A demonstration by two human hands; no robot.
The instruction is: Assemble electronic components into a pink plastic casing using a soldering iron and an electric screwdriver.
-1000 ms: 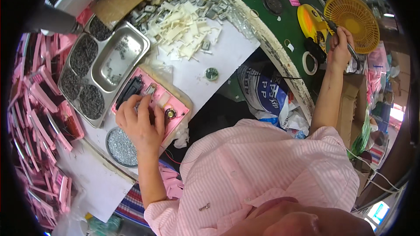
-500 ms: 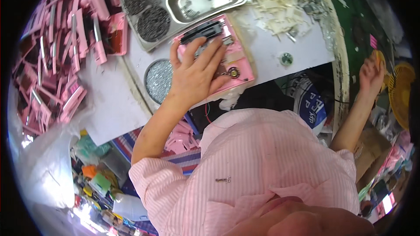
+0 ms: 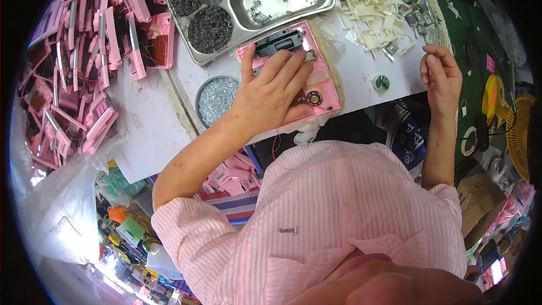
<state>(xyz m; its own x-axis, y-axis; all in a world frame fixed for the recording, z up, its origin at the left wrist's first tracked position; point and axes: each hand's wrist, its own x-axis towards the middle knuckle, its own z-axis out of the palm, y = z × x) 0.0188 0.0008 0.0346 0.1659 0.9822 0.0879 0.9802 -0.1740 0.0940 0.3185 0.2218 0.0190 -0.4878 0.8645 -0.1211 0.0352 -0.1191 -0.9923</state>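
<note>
My left hand [image 3: 270, 90] lies over a pink plastic casing [image 3: 328, 87], fingers spread across its inside and thumb toward the near edge. A black mechanism [image 3: 280, 43] sits in the casing's far part, and a small round part with a brass-coloured centre [image 3: 314, 98] shows near the thumb. My palm and fingers hide the middle of the casing. Above the table's right edge, my right hand [image 3: 441, 76] is raised with fingers loosely bent and apart, and nothing shows in it. A yellow-orange tool [image 3: 493, 97] is to its right, apart from the hand.
A metal tray [image 3: 226, 20] with dark small parts stands behind the casing. Left of it is a round dish of silvery screws [image 3: 217, 101]. Many pink casings [image 3: 107, 34] are heaped at left. White plastic pieces [image 3: 372, 14] lie at far right, near a small green round item [image 3: 381, 83].
My right hand has let go of the yellow-orange tool and moved left toward the table. My left hand stays on the casing; the whole view has shifted slightly.
</note>
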